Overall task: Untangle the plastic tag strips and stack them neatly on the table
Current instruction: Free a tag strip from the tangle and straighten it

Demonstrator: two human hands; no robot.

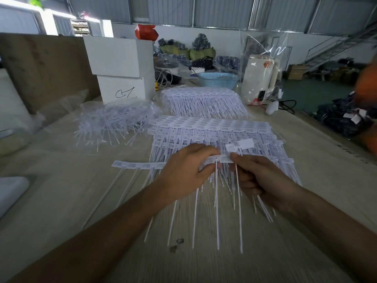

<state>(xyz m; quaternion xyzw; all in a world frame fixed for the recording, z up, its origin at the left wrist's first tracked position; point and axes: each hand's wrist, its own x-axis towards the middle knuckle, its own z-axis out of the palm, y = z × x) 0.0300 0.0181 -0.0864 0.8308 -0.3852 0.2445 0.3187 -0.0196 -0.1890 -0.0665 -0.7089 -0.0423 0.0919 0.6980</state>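
Both hands pinch one tag strip (140, 165) above the wooden table (61, 201): the left hand (183, 172) grips its band, the right hand (257, 176) holds the end and some tails. Just behind lies a neat stack (214, 129), another stack (202, 101) beyond it. Left, an open plastic bag (114, 119) holds tangled strips. Farther back stand white boxes (120, 66) and a blue basket (218, 79), contents unclear, under corrugated walls.

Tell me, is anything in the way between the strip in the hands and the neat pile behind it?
Nothing visible is. The left hand and right hand hold the strip just in front of the neat pile, with only open air between.
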